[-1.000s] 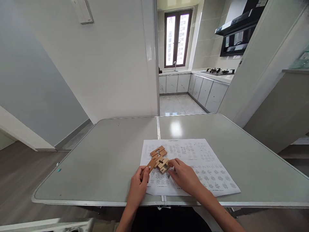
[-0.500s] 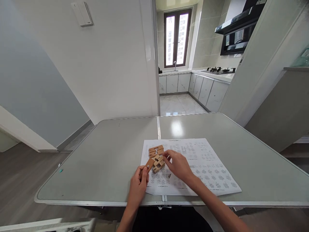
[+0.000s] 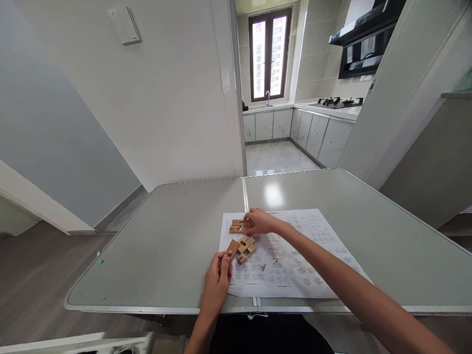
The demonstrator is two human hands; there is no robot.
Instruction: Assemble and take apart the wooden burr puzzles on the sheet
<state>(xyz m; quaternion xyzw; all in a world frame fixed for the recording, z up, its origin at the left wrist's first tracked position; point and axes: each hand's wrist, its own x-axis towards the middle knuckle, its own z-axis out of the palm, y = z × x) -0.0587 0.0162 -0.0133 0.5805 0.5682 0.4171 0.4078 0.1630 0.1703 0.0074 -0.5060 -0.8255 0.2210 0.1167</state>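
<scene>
Diagonally, the left hand [image 3: 215, 278] pinches a brown piece [image 3: 233, 247] pointing forward-right; the right hand [image 3: 261, 221], grip unclear, overlaps crosswise blocks [image 3: 238, 229].

Left grip [image 3: 216, 278], right grip [image 3: 260, 221] bare; forearms [image 3: 328, 263] bare, slender; plain black garment [image 3: 269, 338] below.

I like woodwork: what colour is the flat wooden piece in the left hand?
Warm brown; the flat wooden piece shows best in the head view.
</scene>
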